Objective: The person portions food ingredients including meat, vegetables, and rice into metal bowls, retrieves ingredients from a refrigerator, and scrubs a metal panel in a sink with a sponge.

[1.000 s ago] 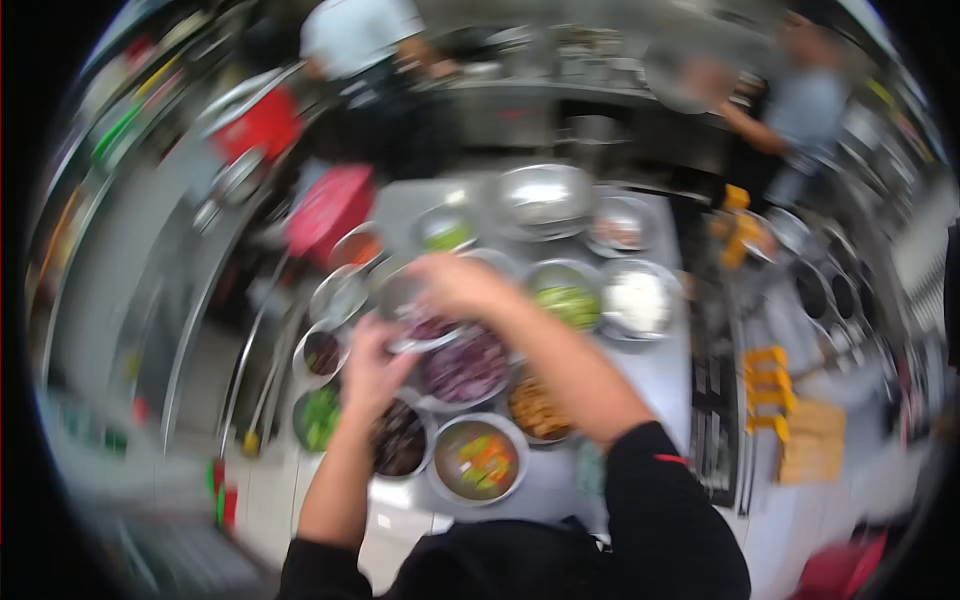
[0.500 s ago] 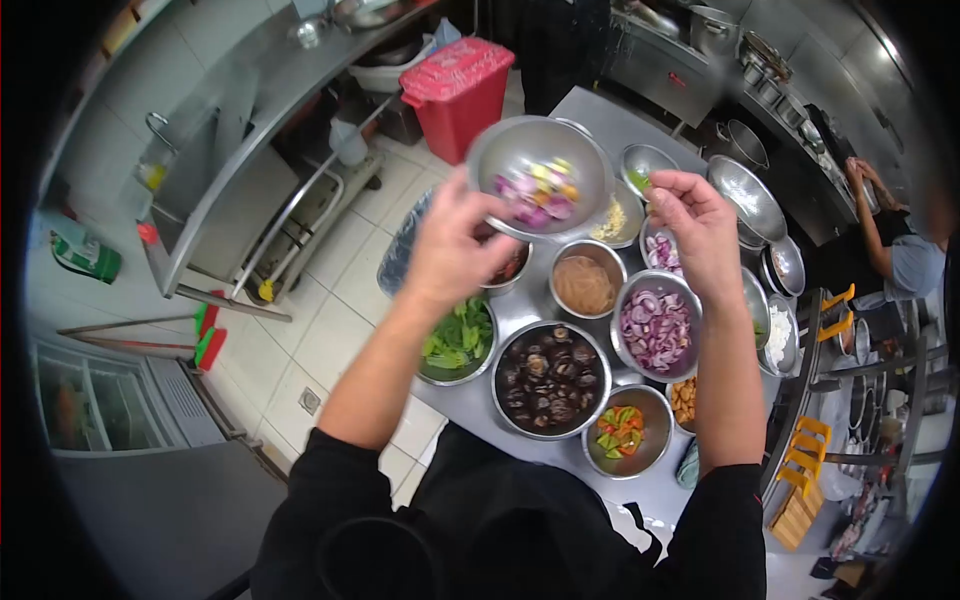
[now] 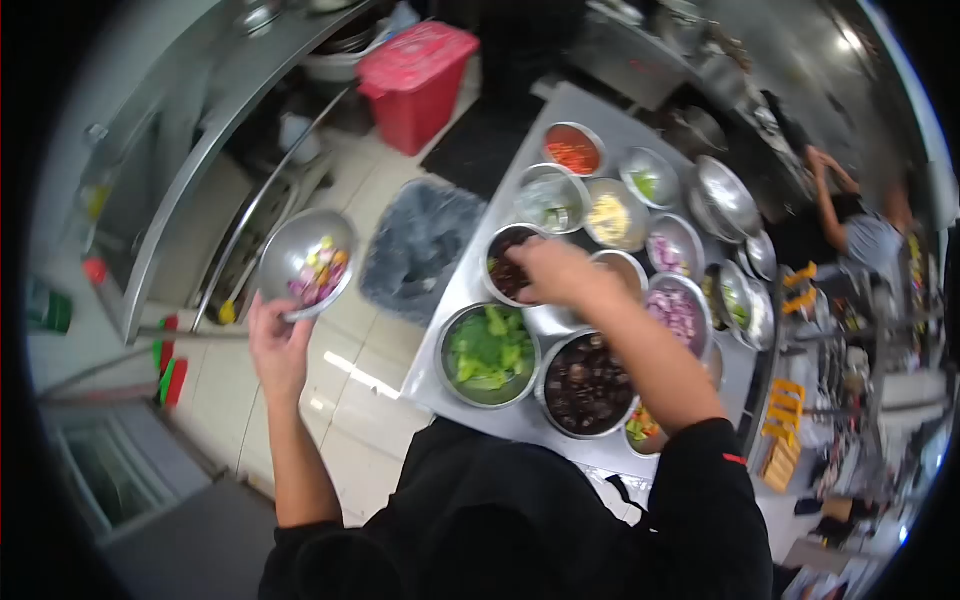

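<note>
Left hand [image 3: 278,345], ten o'clock, pinched a bowl [image 3: 284,252]. Right hand [image 3: 553,270], twelve o'clock, dipped into a dish [image 3: 499,284]; its finger closure was unclear.

Black top [image 3: 490,510], plain front; black sleeves [image 3: 690,480] on both arms, leaving forearms and hands bare. Small red stripe [image 3: 735,458] on right sleeve. Slight blur.

No legible text, labels, brands, numbers or signs; small far-off markings too blurred to read.
</note>
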A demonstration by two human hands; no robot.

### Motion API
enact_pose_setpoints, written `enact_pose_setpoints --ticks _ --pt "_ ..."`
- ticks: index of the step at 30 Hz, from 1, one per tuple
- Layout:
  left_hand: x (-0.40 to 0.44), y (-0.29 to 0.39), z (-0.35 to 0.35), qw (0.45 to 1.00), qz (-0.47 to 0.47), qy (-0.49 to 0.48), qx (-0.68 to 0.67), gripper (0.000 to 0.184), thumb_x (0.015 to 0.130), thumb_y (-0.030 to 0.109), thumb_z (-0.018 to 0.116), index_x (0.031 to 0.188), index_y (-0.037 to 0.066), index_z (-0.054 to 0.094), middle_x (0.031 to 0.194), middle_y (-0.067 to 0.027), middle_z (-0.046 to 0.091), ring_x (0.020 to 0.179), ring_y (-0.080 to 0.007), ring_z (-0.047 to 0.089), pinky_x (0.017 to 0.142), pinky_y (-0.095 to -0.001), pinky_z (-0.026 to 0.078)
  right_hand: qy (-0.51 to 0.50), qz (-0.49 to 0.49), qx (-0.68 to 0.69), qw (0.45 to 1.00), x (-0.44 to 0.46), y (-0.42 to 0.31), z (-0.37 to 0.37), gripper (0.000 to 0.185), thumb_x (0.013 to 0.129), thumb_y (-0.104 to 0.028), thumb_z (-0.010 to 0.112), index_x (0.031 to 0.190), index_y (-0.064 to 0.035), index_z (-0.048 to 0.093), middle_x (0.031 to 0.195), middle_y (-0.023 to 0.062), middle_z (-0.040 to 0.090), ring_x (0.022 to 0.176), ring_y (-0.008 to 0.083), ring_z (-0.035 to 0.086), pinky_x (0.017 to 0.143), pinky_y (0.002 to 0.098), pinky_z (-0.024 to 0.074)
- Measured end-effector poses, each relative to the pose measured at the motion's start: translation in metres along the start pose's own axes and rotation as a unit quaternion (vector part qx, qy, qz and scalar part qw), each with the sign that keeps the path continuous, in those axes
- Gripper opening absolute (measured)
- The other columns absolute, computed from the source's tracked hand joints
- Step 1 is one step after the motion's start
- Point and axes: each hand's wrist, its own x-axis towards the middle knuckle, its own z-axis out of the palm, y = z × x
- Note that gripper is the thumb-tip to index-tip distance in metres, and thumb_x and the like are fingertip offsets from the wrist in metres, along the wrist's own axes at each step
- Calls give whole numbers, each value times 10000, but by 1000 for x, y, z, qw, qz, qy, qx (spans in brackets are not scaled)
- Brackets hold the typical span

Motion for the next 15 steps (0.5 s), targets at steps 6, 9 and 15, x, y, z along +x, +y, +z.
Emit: enact_pose_setpoints --ticks 6,9,15 --pt "1 -15 35 996 57 -37 -65 200 840 -58 678 997 24 585 1380 -150 389 1064 -176 569 902 -273 462 82 49 13 995 2 -5 28 194 836 -117 584 1001 -62 671 1084 182 572 950 351 648 802 454 541" --pt "4 4 51 992 33 -80 -92 197 840 -74 669 987 22 581 1379 -144 391 1053 -174 569 894 -265 470 111 23 22 993 -4 0 23 186 851 -108 562 953 -45 705 1046 180 595 930 342 655 804 442 543" --pt "16 34 80 975 185 -115 29 341 705 -57 741 1011 48 631 1169 -122 598 1295 -310 471 873 -329 525 195 -17 134 971 -5 29 34 141 823 -113 602 872 -24 700 791 177 626 828 332 667 695 439 527"
